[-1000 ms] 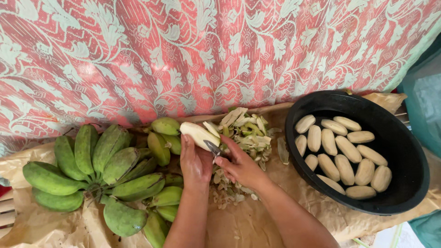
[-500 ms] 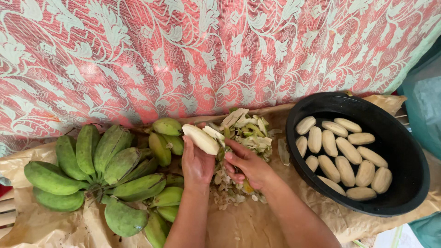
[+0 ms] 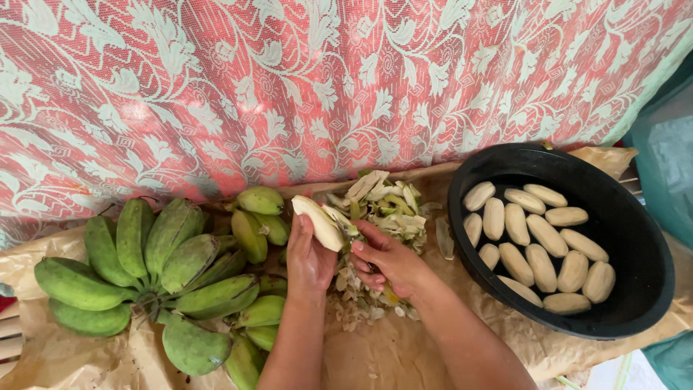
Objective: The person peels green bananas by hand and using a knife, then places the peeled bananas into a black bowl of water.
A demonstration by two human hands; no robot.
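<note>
The left hand (image 3: 309, 254) has its grip clamped on a peeled banana (image 3: 317, 222), pale and cream-coloured, which slants up and to the left out of the fist, its far tip pointing at the green fruit beyond. The right hand (image 3: 388, 261) sits just right of it, fingers curled together against the near end of the banana; a thin dark blade seems to show between the two hands, but it is too small to tell for sure. Directly under and beyond both hands lies a heap of banana peels (image 3: 382, 206), green and whitish strips, with smaller scraps scattered nearer the person. All of this rests on crumpled brown paper (image 3: 375, 354) spread over the surface below. To the left, touching the paper, lies a bunch of green bananas (image 3: 159, 267), thick and unpeeled, joined at a dark stalk, with a few looser ones lying close to the left wrist. To the right, well apart from the hands, stands a black round basin (image 3: 635, 303) holding many peeled bananas (image 3: 538, 242) laid side by side in rough rows. On the far side, a red and white floral lace cloth (image 3: 289, 87) hangs across the whole view, and a teal sheet (image 3: 668, 166) shows at the right edge
</note>
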